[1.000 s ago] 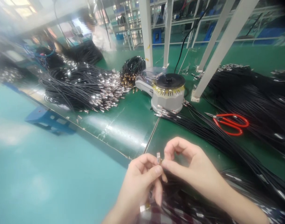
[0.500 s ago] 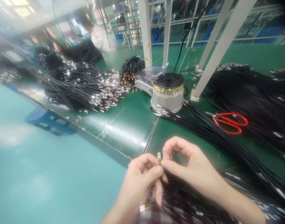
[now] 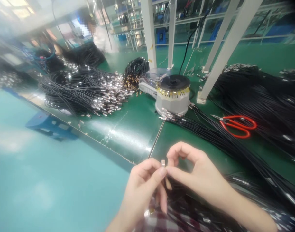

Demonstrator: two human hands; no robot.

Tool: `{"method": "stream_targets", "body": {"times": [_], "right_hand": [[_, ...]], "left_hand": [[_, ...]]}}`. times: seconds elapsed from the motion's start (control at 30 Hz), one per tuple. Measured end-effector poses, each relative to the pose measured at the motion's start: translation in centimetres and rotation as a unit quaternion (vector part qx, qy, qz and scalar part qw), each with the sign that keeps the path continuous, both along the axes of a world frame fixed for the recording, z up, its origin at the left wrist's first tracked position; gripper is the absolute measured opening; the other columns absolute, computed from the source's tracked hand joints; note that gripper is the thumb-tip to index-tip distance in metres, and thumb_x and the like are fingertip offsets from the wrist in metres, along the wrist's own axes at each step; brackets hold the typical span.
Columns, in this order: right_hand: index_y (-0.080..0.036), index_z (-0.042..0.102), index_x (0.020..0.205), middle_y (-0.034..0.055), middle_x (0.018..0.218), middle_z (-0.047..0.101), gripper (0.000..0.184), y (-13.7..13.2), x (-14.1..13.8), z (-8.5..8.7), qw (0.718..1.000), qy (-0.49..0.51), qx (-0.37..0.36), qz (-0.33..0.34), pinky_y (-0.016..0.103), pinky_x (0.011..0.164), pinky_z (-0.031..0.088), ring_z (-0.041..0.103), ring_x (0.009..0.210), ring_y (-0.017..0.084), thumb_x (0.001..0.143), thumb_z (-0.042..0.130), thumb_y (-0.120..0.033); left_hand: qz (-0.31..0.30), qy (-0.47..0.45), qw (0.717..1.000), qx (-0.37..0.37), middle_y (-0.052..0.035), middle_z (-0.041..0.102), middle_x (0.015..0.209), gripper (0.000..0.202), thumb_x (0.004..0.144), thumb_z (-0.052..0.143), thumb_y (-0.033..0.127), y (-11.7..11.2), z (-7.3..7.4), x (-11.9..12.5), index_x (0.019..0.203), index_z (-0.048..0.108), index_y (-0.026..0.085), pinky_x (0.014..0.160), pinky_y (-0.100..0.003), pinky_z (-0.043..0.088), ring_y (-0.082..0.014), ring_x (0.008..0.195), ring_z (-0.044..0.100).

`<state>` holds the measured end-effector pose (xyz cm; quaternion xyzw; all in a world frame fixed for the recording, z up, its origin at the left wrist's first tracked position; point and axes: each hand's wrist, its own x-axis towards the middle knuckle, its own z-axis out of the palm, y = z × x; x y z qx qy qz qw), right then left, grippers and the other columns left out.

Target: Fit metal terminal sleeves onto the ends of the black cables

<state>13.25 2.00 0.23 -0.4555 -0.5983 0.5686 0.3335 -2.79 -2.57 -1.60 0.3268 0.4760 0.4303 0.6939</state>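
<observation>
Near the table's front edge, my left hand [image 3: 144, 182] pinches a cable connector [image 3: 163, 163] between thumb and forefinger, its small metal end pointing up. The lower part of the connector is covered by my fingers. On its right, my right hand [image 3: 194, 166] is closed, thumb tip and curled forefinger close together beside the connector. Whatever those fingertips hold is hidden or too small to make out. Below both hands, black cables [image 3: 186, 209] lie across a checked cloth. Another metal connector [image 3: 148, 212] shows beneath my left hand.
A round tape dispenser [image 3: 172, 96] stands ahead. Red-handled scissors [image 3: 239, 125] lie on black cables at right. Cable bundles [image 3: 72, 87] with metal ends cover the table's left. White posts [image 3: 151, 35] rise behind. A blue stool [image 3: 50, 124] stands beside the green table [image 3: 128, 129]; a person sits farther back.
My left thumb has shifted slightly up along the connector, which now stands a little lower and farther left. My right hand has barely moved.
</observation>
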Motion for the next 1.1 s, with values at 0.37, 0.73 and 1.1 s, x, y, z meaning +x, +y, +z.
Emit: {"method": "stream_targets", "body": {"times": [0.37, 0.73, 1.1], "right_hand": [[-0.020, 0.066, 0.088, 0.0022, 0.090, 0.068, 0.021, 0.8, 0.2, -1.1, 0.999, -0.004, -0.046, 0.009, 0.032, 0.077, 0.042, 0.061, 0.088, 0.020, 0.088, 0.058, -0.039], [-0.018, 0.062, 0.068, -0.0015, 0.073, 0.063, 0.019, 0.2, -0.5, -0.6, 0.999, 0.014, -0.031, 0.038, 0.028, 0.075, 0.041, 0.057, 0.074, 0.016, 0.085, 0.063, -0.027], [-0.020, 0.058, 0.067, -0.0020, 0.073, 0.060, 0.021, -0.1, -1.0, -0.9, 0.999, -0.014, -0.014, 0.037, 0.029, 0.076, 0.041, 0.057, 0.076, 0.016, 0.087, 0.060, -0.025]], "left_hand": [[0.056, -0.030, 0.998, 0.012, -0.0021, 0.069, 0.061, 0.027, 0.089, 0.062, 0.035, 0.1, -0.1, -0.2, 0.071, 0.060, 0.014, 0.034, -0.015, 0.038, -0.0106, 0.032, 0.060], [0.050, -0.018, 0.998, 0.018, 0.0005, 0.064, 0.052, 0.027, 0.088, 0.063, 0.036, -0.4, -0.6, -0.5, 0.071, 0.059, 0.015, 0.037, -0.015, 0.036, -0.0098, 0.034, 0.059], [0.085, -0.070, 0.993, -0.033, -0.0012, 0.069, 0.061, 0.023, 0.074, 0.077, 0.022, -0.5, -1.2, -0.6, 0.070, 0.056, 0.014, 0.035, -0.014, 0.037, -0.0071, 0.033, 0.056]]}}
